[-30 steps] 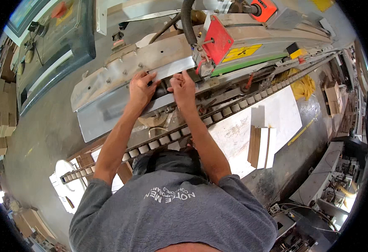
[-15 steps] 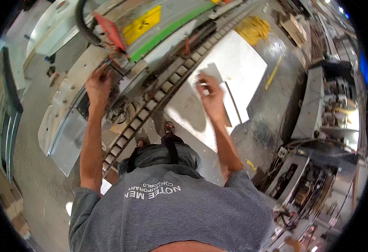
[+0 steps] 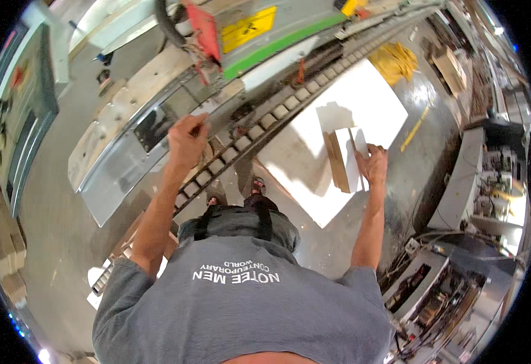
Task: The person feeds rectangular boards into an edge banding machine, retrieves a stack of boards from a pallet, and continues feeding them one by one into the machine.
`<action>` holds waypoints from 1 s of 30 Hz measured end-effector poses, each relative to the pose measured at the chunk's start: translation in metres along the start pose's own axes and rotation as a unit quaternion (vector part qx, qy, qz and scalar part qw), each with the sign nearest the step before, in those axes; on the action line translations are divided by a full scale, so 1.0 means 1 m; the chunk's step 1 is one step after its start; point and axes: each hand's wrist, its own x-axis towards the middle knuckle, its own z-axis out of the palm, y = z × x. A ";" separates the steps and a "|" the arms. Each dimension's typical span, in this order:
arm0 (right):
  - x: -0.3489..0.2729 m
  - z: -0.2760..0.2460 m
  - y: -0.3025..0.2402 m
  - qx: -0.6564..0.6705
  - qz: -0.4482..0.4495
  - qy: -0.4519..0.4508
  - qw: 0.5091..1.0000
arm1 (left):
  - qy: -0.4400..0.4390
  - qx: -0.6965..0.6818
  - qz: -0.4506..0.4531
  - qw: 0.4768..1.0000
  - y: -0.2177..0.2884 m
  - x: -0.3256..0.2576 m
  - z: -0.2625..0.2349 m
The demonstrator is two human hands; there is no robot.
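My right hand (image 3: 374, 164) is at the right edge of a small stack of white board strips (image 3: 342, 159), its fingers closed on the outer strip. A brown edge shows along the stack's left side. Beneath the stack lies a large white panel (image 3: 295, 159), low over the floor. My left hand (image 3: 188, 141) is curled in front of the machine's metal bed (image 3: 117, 173), close to the slatted chain track (image 3: 241, 143). Its fingertips are bent in, and I cannot make out whether anything is between them.
Ahead stands a machine with a green stripe (image 3: 283, 45), a yellow sign (image 3: 248, 29) and a red plate (image 3: 203, 27). Yellow cloth (image 3: 396, 62) lies beyond the panel. An open cabinet (image 3: 423, 273) with wiring is at the right. A dark-framed panel (image 3: 35, 121) stands at the left.
My right hand has moved right, from above the white panel to the edge of the strips. My left hand has moved back from the machine bed, and its fingers are more curled. The view has shifted.
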 end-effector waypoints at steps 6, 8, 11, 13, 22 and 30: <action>-0.031 -0.055 -0.085 0.388 -0.020 0.023 0.921 | -0.087 -0.077 0.020 0.993 0.045 -0.026 -0.015; -0.045 -0.047 -0.139 0.597 -0.043 -0.041 0.800 | -0.118 -0.081 0.004 0.990 0.062 -0.040 -0.022; -0.066 0.015 -0.221 0.773 -0.012 -0.103 0.626 | -0.176 -0.070 0.026 0.981 0.064 -0.052 -0.029; -0.082 0.038 -0.284 0.804 -0.055 -0.153 0.572 | -0.199 -0.259 -0.114 0.938 0.051 -0.062 -0.043; -0.154 0.084 -0.437 0.717 -0.094 -0.377 0.579 | 0.009 0.083 -0.039 0.996 -0.075 -0.097 -0.187; -0.179 0.119 -0.524 0.703 -0.101 -0.430 0.558 | 0.123 0.271 0.067 0.952 -0.114 -0.099 -0.222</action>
